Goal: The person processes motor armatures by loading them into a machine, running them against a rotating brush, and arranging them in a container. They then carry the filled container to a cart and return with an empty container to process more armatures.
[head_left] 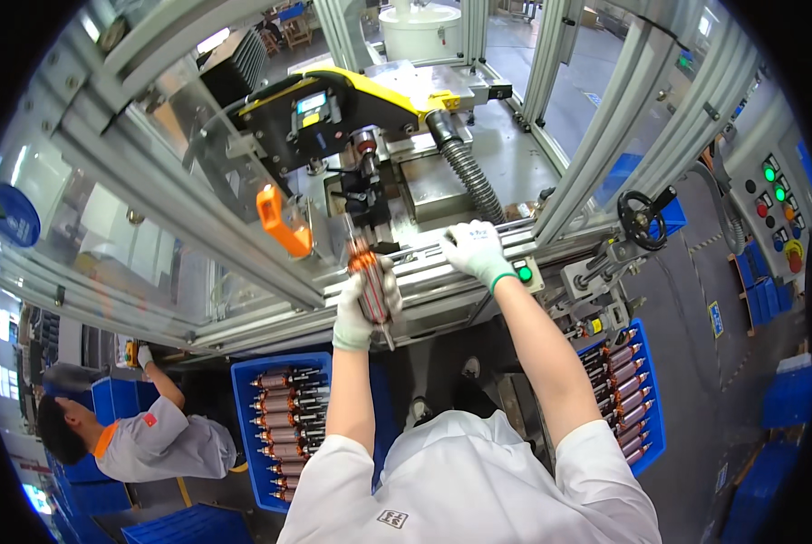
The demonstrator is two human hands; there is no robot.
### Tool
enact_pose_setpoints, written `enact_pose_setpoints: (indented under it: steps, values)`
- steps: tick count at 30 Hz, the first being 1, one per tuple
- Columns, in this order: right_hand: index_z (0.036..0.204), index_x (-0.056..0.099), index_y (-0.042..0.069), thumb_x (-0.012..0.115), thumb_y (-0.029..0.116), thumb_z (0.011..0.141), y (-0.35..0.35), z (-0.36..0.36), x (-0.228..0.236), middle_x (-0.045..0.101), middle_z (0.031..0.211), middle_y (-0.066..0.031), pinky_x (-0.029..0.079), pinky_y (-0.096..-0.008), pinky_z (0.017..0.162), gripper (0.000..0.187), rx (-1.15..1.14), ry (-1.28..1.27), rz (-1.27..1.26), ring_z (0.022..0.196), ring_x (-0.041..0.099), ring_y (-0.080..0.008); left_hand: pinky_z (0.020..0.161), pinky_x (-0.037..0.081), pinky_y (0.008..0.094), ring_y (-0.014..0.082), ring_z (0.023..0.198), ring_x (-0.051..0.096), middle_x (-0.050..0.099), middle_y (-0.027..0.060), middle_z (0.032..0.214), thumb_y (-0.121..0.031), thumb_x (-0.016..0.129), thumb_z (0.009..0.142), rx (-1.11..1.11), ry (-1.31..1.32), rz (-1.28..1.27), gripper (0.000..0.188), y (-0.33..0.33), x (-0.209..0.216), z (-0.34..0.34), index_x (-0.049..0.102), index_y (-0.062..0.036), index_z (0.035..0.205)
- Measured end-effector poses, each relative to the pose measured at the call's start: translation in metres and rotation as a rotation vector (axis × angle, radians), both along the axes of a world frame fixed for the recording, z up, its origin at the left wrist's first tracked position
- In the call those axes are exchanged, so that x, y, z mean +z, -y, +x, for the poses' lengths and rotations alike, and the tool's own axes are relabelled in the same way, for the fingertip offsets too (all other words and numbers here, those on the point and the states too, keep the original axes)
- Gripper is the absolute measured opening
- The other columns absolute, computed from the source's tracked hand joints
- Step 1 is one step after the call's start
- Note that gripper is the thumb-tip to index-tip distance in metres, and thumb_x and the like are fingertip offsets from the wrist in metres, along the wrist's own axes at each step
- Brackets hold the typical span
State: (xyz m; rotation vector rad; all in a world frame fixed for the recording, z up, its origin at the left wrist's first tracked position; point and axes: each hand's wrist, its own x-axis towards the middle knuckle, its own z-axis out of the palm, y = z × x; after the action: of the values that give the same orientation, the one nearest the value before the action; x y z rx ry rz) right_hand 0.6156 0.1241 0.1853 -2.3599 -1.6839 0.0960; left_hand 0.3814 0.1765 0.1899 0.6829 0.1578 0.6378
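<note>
My left hand [354, 315], in a white glove, is closed around a motor armature [368, 283] with copper windings and a steel shaft. The armature is tilted, its upper shaft end close to the black fixture [362, 195] of the machine. My right hand [476, 248], also gloved, is over the metal front rail [424, 265], beside the green-lit button [525, 273]. Its fingers are loosely bent and apart, with nothing seen in them. A ribbed grey hose [471, 172] comes down just behind it.
Blue crates of armatures stand at left [239, 408] and right [652, 399]. Aluminium frame posts [596, 118] and an orange handle [284, 225] flank the work area. A handwheel [642, 219] and a control panel [774, 204] are at right. A co-worker [152, 435] is at lower left.
</note>
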Motion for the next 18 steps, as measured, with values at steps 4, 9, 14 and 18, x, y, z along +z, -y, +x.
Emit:
enact_pose_setpoints:
  steps: [4, 9, 14, 18]
  values:
    - [0.094, 0.066, 0.014, 0.048, 0.04, 0.085, 0.005, 0.005, -0.012, 0.066, 0.093, -0.0105, 0.039, -0.0405, 0.081, 0.033, 0.067, 0.008, 0.093, 0.09, 0.059, -0.0274, 0.053, 0.042, 0.0287, 0.014, 0.06, 0.049, 0.054, 0.0032, 0.08, -0.041, 0.056, 0.089, 0.089, 0.005, -0.144, 0.042, -0.044, -0.006, 0.039, 0.053, -0.0054, 0.111]
    - [0.087, 0.069, 0.015, 0.049, 0.043, 0.084, 0.0, 0.008, 0.0, 0.067, 0.089, -0.0088, 0.042, -0.0404, 0.08, 0.035, 0.076, -0.117, 0.056, 0.089, 0.062, -0.0266, 0.055, 0.043, 0.028, 0.0118, 0.061, 0.043, 0.05, 0.0015, 0.078, -0.04, 0.055, 0.089, 0.118, 0.114, -0.286, 0.041, -0.05, -0.013, 0.043, 0.053, -0.0047, 0.111]
    - [0.099, 0.066, 0.016, 0.047, 0.047, 0.087, -0.009, 0.019, -0.009, 0.066, 0.097, -0.0082, 0.045, -0.0401, 0.076, 0.038, 0.24, -0.154, 0.005, 0.089, 0.062, -0.0263, 0.055, 0.043, 0.0279, 0.0119, 0.061, 0.046, 0.052, 0.0024, 0.078, -0.043, 0.056, 0.088, 0.106, 0.188, -0.398, 0.046, -0.056, -0.016, 0.04, 0.055, -0.0041, 0.112]
    - [0.098, 0.066, 0.015, 0.045, 0.045, 0.088, -0.01, 0.013, 0.004, 0.066, 0.094, -0.0073, 0.042, -0.0397, 0.083, 0.038, 0.187, -0.181, -0.047, 0.089, 0.062, -0.0266, 0.055, 0.043, 0.0292, 0.0132, 0.062, 0.046, 0.052, 0.0034, 0.078, -0.044, 0.055, 0.088, 0.087, 0.173, -0.372, 0.047, -0.059, -0.017, 0.037, 0.056, -0.0043, 0.113]
